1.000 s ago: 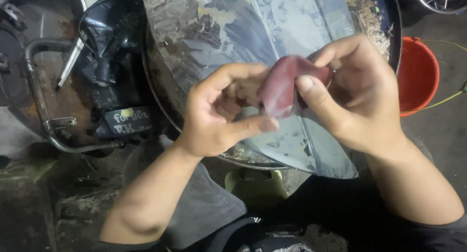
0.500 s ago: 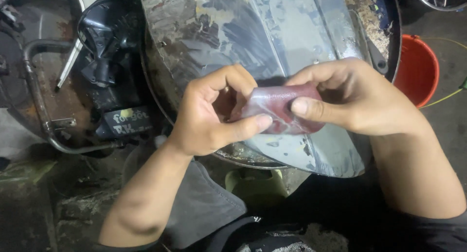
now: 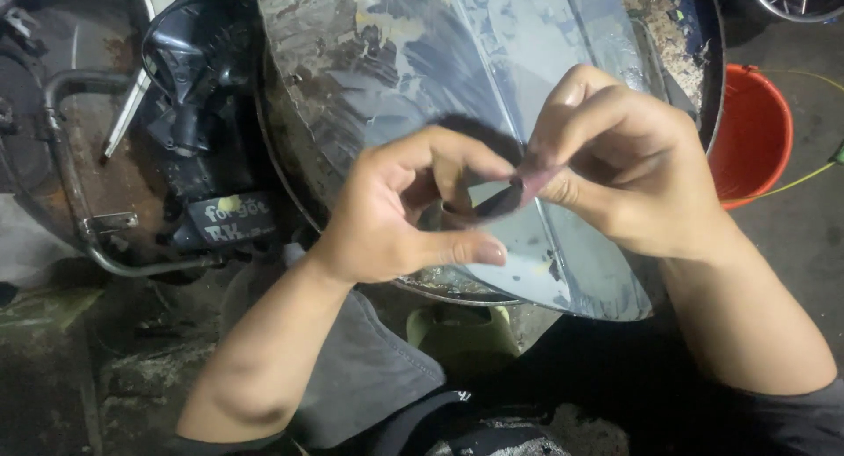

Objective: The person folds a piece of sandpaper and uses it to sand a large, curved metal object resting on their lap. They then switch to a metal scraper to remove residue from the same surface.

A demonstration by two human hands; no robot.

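Both my hands hold a small reddish-brown sheet of sandpaper (image 3: 508,195) in front of me, above a large sanded metal panel (image 3: 413,78) with patches of grey and bare metal. My left hand (image 3: 413,214) pinches its left end between thumb and fingers. My right hand (image 3: 615,157) grips the right end with fingers curled over it. The sheet is folded flat and seen nearly edge-on, mostly hidden by my fingers.
An orange bucket (image 3: 752,131) stands on the concrete floor at the right, with a yellow cord (image 3: 804,179) beside it. At the left is a dark motorcycle body with a bent metal tube (image 3: 70,175) and black plastic parts (image 3: 193,60). A yellow-green sandal (image 3: 462,333) shows below the panel.
The sandpaper, held open and curved a second ago, has been folded flat between both hands. My right hand rose and closed its fingers over the sheet.
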